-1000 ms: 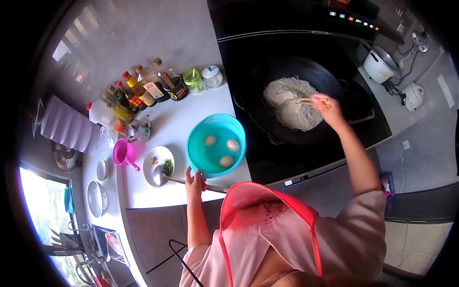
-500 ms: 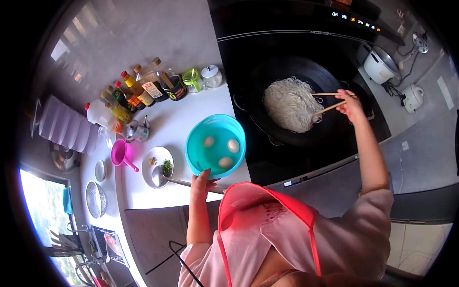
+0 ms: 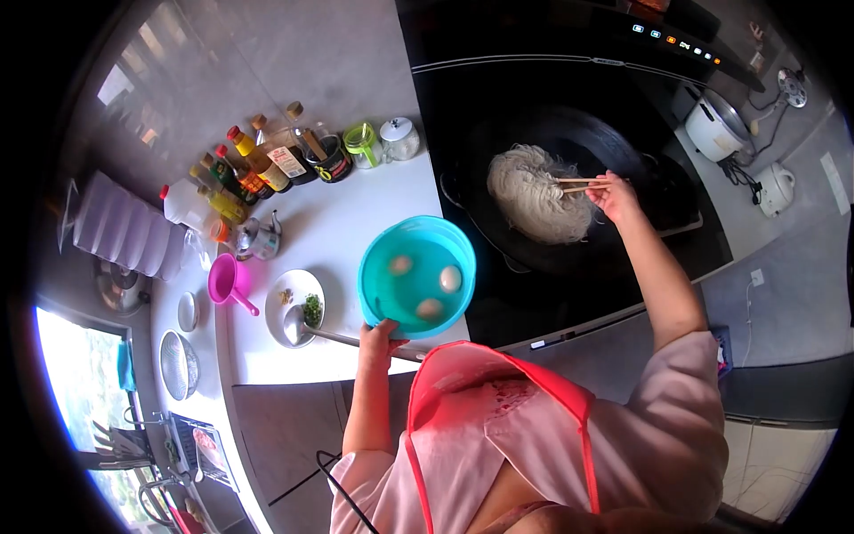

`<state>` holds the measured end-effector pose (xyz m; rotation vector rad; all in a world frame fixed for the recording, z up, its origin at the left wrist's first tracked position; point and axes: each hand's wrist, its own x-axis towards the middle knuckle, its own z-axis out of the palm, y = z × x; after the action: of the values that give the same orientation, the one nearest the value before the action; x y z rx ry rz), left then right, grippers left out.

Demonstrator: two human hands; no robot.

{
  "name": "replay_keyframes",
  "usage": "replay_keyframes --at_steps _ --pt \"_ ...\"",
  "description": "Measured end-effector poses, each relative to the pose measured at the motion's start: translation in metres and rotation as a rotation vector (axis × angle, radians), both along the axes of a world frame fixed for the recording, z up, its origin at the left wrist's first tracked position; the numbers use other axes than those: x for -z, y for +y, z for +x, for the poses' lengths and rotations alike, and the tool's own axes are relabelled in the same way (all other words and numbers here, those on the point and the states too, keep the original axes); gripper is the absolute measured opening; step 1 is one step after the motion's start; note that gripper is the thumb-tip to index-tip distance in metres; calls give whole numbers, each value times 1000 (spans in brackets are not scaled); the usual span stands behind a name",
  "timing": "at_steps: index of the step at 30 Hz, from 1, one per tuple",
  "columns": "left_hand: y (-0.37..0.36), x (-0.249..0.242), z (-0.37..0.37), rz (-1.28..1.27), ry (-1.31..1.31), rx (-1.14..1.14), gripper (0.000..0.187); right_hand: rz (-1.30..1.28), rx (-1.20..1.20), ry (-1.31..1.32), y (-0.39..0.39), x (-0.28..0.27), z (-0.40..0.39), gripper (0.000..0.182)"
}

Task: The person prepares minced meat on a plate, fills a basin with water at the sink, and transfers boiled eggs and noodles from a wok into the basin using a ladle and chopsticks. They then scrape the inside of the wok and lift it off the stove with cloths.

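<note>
My left hand (image 3: 379, 342) grips the near rim of a turquoise basin (image 3: 374, 254), its thumb on the edge. Three pale eggs, one of them this egg (image 3: 451, 279), lie in clear liquid inside. In my right hand (image 3: 614, 198) is a pair of wooden chopsticks (image 3: 574, 185), close together, their tips in a heap of white noodles (image 3: 534, 200). The noodles lie in a large black wok (image 3: 605, 142) on the stove. A ladle (image 3: 296, 326) rests in a white plate (image 3: 277, 329) with chopped greens (image 3: 312, 310); its handle runs beside my left hand.
Several sauce bottles (image 3: 262, 165), a green-lidded jar (image 3: 363, 142) and a glass jar (image 3: 399, 140) line the wall. A metal kettle (image 3: 258, 238) and pink scoop (image 3: 227, 280) stand at left. A rice cooker (image 3: 716, 125) sits right of the stove.
The basin has shifted slightly right with my left hand. My right hand has moved left and closer to the noodles; the chopsticks, spread before, are now together, and the noodle heap has changed shape.
</note>
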<state>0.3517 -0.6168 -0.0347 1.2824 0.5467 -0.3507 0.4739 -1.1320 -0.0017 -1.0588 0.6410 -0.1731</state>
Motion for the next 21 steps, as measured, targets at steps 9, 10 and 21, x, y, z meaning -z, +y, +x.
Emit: replay_keyframes --at_steps 9,10,21 --pt "-23 -16 -2 31 36 82 42 39 5 40 23 -5 -2 23" --pt "-25 -16 -2 24 37 109 42 52 15 60 27 -7 -2 23" --pt "-31 -5 2 -12 11 224 46 78 18 110 53 -30 -19 24"
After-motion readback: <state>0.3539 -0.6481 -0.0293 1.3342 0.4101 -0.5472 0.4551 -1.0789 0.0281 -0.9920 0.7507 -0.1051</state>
